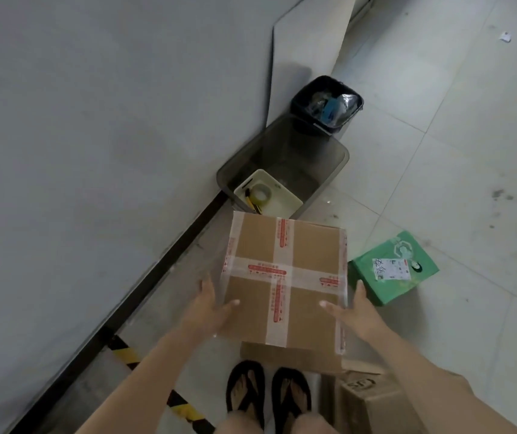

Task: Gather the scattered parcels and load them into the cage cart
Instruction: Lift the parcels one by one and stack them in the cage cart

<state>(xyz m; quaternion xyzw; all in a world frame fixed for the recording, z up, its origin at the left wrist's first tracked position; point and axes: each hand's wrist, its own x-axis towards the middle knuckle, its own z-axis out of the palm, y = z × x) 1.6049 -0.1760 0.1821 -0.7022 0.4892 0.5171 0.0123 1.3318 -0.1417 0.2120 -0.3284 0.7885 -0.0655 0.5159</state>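
A brown cardboard parcel (pixel 285 277), crossed with clear tape printed in red, is held in front of me above the floor. My left hand (pixel 210 308) grips its left side with the thumb on top. My right hand (pixel 352 311) grips its right side the same way. A green parcel (pixel 395 267) with a white label lies on the tiles to the right. Another brown box (pixel 373 402) stands by my right leg, and flat cardboard (pixel 295 358) lies under the held parcel. No cage cart is in view.
A grey wall (pixel 94 151) runs along the left with a black skirting strip. A grey bin (pixel 282 170) holding a cream tray with a tape roll stands ahead, and a black bin (pixel 327 103) behind it. Yellow-black hazard tape (pixel 125 355) marks the floor. My feet wear black sandals (pixel 266 396).
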